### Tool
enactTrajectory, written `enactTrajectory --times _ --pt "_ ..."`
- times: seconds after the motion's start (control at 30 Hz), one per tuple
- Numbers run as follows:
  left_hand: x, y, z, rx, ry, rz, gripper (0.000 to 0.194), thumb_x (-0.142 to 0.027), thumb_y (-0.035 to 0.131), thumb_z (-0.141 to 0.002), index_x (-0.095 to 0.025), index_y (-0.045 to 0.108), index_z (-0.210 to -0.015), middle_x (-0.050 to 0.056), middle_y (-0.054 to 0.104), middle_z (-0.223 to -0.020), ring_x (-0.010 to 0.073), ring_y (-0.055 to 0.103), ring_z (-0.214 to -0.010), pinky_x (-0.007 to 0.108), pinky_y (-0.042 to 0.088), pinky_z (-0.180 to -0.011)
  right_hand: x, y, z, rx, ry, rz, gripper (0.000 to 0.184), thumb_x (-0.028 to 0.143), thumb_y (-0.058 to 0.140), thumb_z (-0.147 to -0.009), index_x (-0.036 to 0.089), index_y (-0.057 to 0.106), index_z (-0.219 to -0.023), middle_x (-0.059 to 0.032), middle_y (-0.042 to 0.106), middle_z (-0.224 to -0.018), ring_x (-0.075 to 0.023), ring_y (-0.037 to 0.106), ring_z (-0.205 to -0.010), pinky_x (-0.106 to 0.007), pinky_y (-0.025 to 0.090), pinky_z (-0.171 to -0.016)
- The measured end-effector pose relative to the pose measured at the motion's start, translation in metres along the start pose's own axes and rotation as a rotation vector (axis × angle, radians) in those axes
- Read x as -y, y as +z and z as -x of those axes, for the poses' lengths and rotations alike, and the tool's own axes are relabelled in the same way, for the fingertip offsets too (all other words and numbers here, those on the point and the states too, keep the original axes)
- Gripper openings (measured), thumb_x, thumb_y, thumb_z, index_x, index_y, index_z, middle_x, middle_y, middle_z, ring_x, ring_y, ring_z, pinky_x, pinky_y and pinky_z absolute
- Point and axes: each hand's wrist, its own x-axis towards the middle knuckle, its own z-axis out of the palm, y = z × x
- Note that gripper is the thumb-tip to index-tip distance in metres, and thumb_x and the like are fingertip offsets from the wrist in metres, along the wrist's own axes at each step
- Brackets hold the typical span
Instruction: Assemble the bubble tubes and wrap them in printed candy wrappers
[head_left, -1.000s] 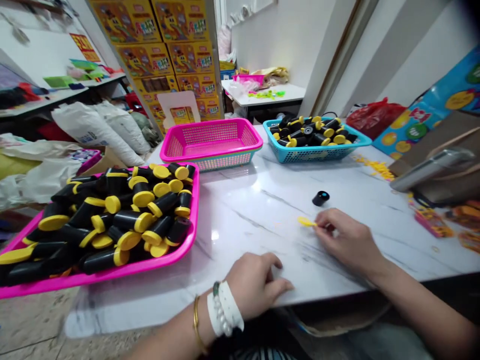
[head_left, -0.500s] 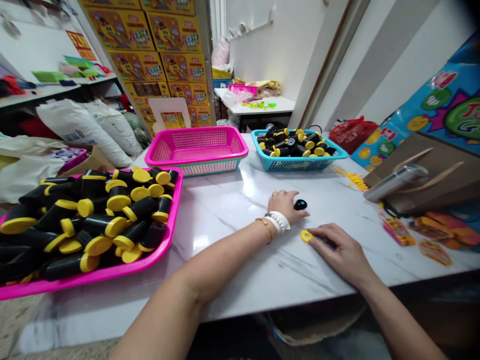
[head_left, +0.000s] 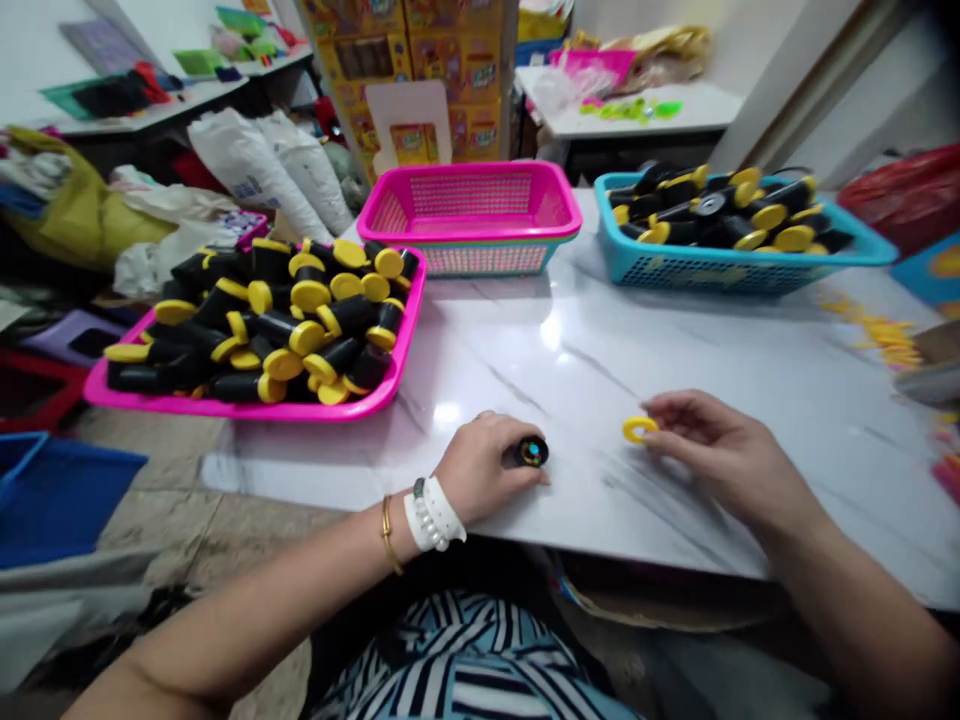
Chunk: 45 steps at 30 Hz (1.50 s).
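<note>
Left fingers clasp a smooth black cylinder while right fingers pinch a flat yellow ring.

Left hand was curled in C-shaped grip, back facing up, left forearm slanting up from lower left. Right hand had pinch going (fingertips only, tbh), right forearm angled in from lower right. Hands were clearly apart.

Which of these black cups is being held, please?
The black cup in the left hand; the others lie heaped in the pink tray at left and the blue basket at right.
</note>
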Motion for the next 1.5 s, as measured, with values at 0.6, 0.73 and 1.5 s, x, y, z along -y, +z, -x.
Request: enactTrajectory --times 0.6,0.73,1.5 --pt "0.008 0.021 0.027 -0.214 -0.014 -0.033 0.033 -0.045 0.079 -0.074 -0.016 0.069 -0.085 0.000 0.061 -0.070 0.0169 0.055 -0.071 0.030 0.042 -0.069 0.047 0.088 -0.015 0.560 0.324 -0.190 0.027 0.036 0.080 -0.073 0.016 0.069 -0.087 0.0034 0.056 -0.053 -0.0067 0.047 -0.046 -0.020 0.038 -0.048" --pt "0.009 0.022 0.026 -0.208 -0.001 -0.049 0.035 -0.049 0.074 -0.079 -0.016 0.069 -0.088 0.002 0.063 -0.072 0.0183 0.056 -0.072 0.032 0.042 -0.071 0.047 0.086 -0.007 0.510 0.301 -0.157 0.028 0.036 0.081 -0.073 0.017 0.069 -0.089 0.0031 0.058 -0.058 -0.0060 0.047 -0.045 -0.019 0.037 -0.046" --pt "0.004 0.020 0.025 -0.190 -0.013 -0.097 0.048 -0.062 0.058 -0.086 -0.016 0.065 -0.078 0.004 0.065 -0.068 0.0186 0.057 -0.067 0.033 0.042 -0.071 0.045 0.092 0.007 0.361 0.215 0.027 0.028 0.045 0.077 -0.077 0.020 0.067 -0.085 -0.0008 0.065 -0.072 -0.0128 0.058 -0.058 -0.024 0.049 -0.055"
